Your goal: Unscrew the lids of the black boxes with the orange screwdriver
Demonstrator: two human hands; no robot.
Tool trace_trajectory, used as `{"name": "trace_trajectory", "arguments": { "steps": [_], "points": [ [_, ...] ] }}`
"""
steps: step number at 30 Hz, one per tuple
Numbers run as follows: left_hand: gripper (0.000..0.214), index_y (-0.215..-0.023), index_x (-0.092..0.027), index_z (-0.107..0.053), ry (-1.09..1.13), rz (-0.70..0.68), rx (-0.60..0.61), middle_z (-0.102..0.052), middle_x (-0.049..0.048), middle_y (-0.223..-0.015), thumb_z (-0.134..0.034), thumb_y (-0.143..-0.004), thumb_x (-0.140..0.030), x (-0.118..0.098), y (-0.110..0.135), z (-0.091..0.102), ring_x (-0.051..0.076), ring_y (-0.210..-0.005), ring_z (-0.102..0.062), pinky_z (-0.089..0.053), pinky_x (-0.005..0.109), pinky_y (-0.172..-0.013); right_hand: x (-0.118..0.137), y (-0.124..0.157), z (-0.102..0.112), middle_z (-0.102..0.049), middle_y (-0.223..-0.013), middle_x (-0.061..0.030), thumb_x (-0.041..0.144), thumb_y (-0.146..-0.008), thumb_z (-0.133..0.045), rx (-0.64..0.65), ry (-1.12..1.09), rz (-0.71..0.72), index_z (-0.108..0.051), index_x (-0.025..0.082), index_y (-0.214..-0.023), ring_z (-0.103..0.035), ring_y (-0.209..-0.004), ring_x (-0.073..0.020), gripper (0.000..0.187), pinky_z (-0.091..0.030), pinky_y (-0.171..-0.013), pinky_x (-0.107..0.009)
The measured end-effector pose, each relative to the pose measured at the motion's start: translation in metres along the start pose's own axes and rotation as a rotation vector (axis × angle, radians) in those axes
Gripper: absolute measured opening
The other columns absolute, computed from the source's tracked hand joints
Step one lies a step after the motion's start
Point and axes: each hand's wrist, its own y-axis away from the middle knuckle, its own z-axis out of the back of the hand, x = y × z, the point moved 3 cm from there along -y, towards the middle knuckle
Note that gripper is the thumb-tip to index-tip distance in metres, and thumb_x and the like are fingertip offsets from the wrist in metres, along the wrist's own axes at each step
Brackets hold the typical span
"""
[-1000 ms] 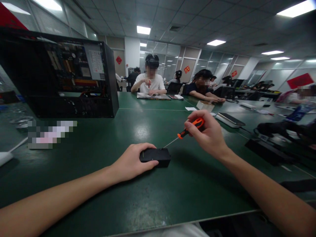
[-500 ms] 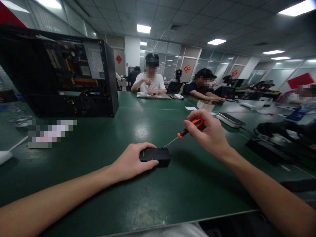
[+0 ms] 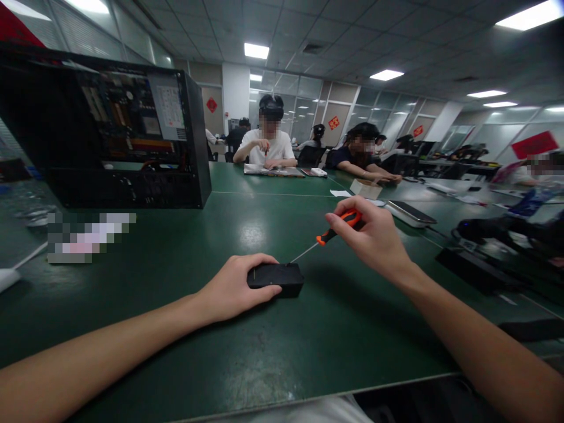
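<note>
A small black box-shaped part (image 3: 282, 281) lies on the green table (image 3: 247, 346), near the middle of the view. My left hand (image 3: 238, 288) grips its left end, thumb along the near side and fingers over the far side. In my right hand (image 3: 370, 235) is a screwdriver (image 3: 328, 237) with an orange and black handle, held between thumb and fingers. Its thin shaft slants down to the left, and the tip meets the top of the black box near its far edge. Whether the tip sits in a screw is too small to tell.
An opened black computer case (image 3: 194, 141) stands at the left. At the right are a white and black flat device (image 3: 412, 214) and a dark bar-shaped object (image 3: 469, 270) with cables. A person in a white shirt (image 3: 279, 147) works across the table beside another in dark clothing.
Very little differs. The view has shifted slightly, and the fingers of my right hand have turned a little on the screwdriver handle. The box stays in my left hand.
</note>
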Motion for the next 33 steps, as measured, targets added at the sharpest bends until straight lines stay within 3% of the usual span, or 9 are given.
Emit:
{"name": "trace_trajectory", "arguments": {
  "steps": [13,24,29,33],
  "points": [
    [0.037,-0.115,-0.021,-0.071,-0.003,-0.009,0.001,-0.075,0.0017,-0.100,-0.073,-0.082,-0.036,0.001,0.002,0.000,0.021,-0.086,-0.068,-0.048,0.029,-0.075,-0.005,-0.002,-0.001,-0.056,-0.061,0.0015,0.041,-0.087,-0.067,-0.011,0.015,-0.023,-0.060,0.020,-0.076,-0.046,-0.052,-0.0113,0.025,-0.035,-0.050,-0.026],
    [0.037,-0.115,-0.021,-0.071,0.004,-0.013,-0.003,-0.076,0.0023,-0.101,-0.073,-0.082,-0.036,0.001,0.001,0.000,0.022,-0.087,-0.069,-0.049,0.030,-0.077,-0.028,-0.007,-0.011,-0.055,-0.059,0.0018,0.046,-0.088,-0.064,0.040,0.001,-0.075,-0.064,0.018,-0.074,-0.042,-0.052,-0.0102,0.031,-0.032,-0.049,-0.025],
    [0.037,-0.114,-0.021,-0.072,0.003,-0.017,-0.008,-0.076,0.0032,-0.101,-0.073,-0.081,-0.038,0.001,0.001,0.000,0.022,-0.085,-0.069,-0.049,0.030,-0.075,-0.014,-0.002,-0.006,-0.061,-0.073,0.0009,0.038,-0.088,-0.064,0.029,-0.055,0.038,-0.061,0.021,-0.092,-0.050,-0.058,-0.0114,0.018,-0.040,-0.055,-0.026],
    [0.037,-0.115,-0.021,-0.072,0.006,-0.014,-0.005,-0.076,0.0031,-0.101,-0.073,-0.081,-0.038,0.001,0.001,0.000,0.022,-0.086,-0.069,-0.049,0.030,-0.075,0.000,0.004,-0.005,-0.061,-0.082,0.0018,0.029,-0.087,-0.064,0.025,-0.199,0.079,-0.051,0.024,-0.117,-0.056,-0.065,-0.0130,0.034,-0.047,-0.060,-0.027]
  ]
}}
